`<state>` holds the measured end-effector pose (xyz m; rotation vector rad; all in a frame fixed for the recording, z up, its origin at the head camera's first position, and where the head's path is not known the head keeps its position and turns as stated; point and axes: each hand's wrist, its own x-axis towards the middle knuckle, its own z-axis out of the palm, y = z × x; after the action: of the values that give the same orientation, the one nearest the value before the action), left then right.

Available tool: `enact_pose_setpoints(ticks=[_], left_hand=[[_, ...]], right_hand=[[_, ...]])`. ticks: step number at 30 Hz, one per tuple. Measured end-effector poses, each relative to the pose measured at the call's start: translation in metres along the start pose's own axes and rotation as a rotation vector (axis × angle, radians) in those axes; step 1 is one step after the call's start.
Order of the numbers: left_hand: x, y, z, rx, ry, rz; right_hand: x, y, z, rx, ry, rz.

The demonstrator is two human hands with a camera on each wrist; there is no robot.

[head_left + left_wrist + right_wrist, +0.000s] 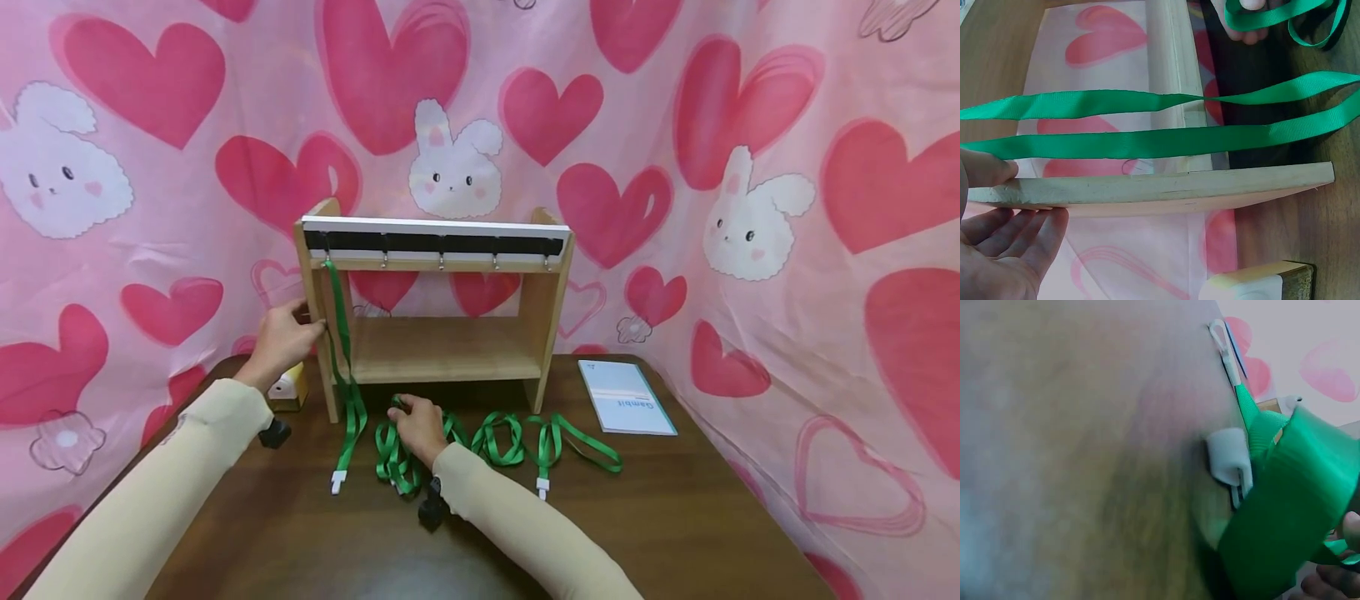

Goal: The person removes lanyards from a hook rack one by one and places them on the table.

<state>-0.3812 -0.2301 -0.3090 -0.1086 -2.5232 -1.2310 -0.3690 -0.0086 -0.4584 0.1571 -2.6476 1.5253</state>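
Observation:
A wooden rack (450,354) with a row of small metal hooks stands on the table. My left hand (287,340) grips its left side panel (1166,186), thumb on one face and fingers on the other. From the leftmost hook hangs a green lanyard (341,312), its white clip (338,481) low in front of the panel. My right hand (422,427), low before the rack, pinches a bunched green lanyard (1291,506) between thumb and fingers. A white clip (1229,456) shows beside that strap in the right wrist view.
Two more looped green lanyards, a middle one (498,440) and a right one (551,442), lie right of my right hand. A pale blue booklet (627,397) lies at the table's right. Behind the left wrist stands a small yellow-and-white object (288,388). Pink heart-printed cloth surrounds the table.

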Motion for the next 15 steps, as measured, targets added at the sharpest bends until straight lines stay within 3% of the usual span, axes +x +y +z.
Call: enact_pose_setpoints(ticks=[9,15], left_hand=[[0.001,-0.002,0.0,-0.002,0.003,0.002],[0.001,-0.002,-0.001,0.012,0.012,0.014]], right_hand=[[-0.013,-0.013,-0.016,-0.208,-0.211,-0.035],[-0.022,-0.04,-0.038,-0.33,-0.444,-0.179]])
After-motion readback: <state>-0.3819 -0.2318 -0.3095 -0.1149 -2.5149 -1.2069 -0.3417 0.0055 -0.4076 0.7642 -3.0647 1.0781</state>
